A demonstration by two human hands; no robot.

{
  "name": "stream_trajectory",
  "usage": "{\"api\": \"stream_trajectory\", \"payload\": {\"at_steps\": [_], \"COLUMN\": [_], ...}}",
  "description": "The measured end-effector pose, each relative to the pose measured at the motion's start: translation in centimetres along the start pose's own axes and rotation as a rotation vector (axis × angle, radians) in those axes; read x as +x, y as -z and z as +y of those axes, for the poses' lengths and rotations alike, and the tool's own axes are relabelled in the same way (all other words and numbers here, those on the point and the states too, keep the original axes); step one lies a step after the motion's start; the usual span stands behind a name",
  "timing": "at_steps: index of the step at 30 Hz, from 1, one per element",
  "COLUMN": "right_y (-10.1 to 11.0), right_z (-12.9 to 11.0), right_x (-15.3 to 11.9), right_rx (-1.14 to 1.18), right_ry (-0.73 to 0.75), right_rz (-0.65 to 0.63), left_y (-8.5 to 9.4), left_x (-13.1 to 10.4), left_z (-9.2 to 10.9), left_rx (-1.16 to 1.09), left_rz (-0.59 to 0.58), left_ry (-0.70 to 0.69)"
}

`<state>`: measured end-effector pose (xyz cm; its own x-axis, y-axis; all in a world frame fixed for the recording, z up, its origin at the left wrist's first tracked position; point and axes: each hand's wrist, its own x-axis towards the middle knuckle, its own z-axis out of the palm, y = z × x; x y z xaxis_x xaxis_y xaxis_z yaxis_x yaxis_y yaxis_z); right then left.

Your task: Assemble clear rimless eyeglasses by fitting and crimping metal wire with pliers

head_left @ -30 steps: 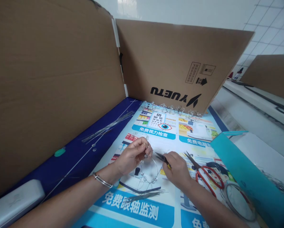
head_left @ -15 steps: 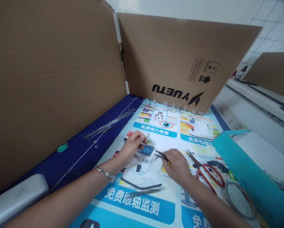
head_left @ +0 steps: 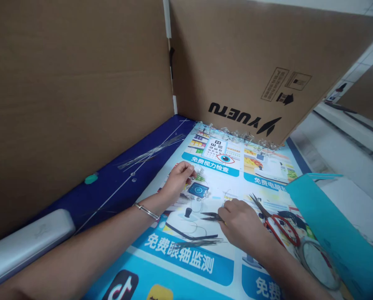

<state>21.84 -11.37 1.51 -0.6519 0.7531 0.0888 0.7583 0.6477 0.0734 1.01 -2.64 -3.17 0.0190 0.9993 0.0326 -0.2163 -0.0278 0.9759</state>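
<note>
My left hand [head_left: 180, 177], with a metal bangle at its wrist, pinches clear beads [head_left: 199, 171] on thin wire above the printed sheet [head_left: 214, 183]. To its right, my right hand [head_left: 238, 216] is closed round small pliers [head_left: 211, 216], whose dark jaws point left. A fine wire shows near my right fingertips, though where it ends is hard to make out. Below the pliers lies a bundle of short wires [head_left: 199, 243]. Red-handled scissors [head_left: 275, 225] rest just right of my right hand.
Cardboard panels [head_left: 80, 91] stand at the left and back. Clear bead pieces [head_left: 242, 135] line the back panel's foot. Longer wires [head_left: 152, 154] lie on the blue surface at left. A teal folder [head_left: 333, 229], a round roll [head_left: 319, 262] and a white case [head_left: 33, 246] are nearby.
The camera view has shifted. My right hand has turned, its pliers now lower relative to my left hand and pointing more level. My left hand still pinches the beads.
</note>
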Motion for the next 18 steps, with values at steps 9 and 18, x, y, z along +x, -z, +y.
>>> {"api": "stream_trajectory", "payload": {"at_steps": [9, 18], "right_y": [0.1, 0.6], "right_z": [-0.3, -1.3], "right_x": [0.0, -0.5], "right_rx": [0.042, -0.015], "right_ry": [0.055, 0.051], "right_rz": [-0.024, -0.062], "left_y": [0.3, 0.3], "left_x": [0.4, 0.1], "left_z": [-0.2, -0.1], "left_rx": [-0.063, -0.041], "left_rz": [0.06, 0.032], "left_ry": [0.005, -0.022]}}
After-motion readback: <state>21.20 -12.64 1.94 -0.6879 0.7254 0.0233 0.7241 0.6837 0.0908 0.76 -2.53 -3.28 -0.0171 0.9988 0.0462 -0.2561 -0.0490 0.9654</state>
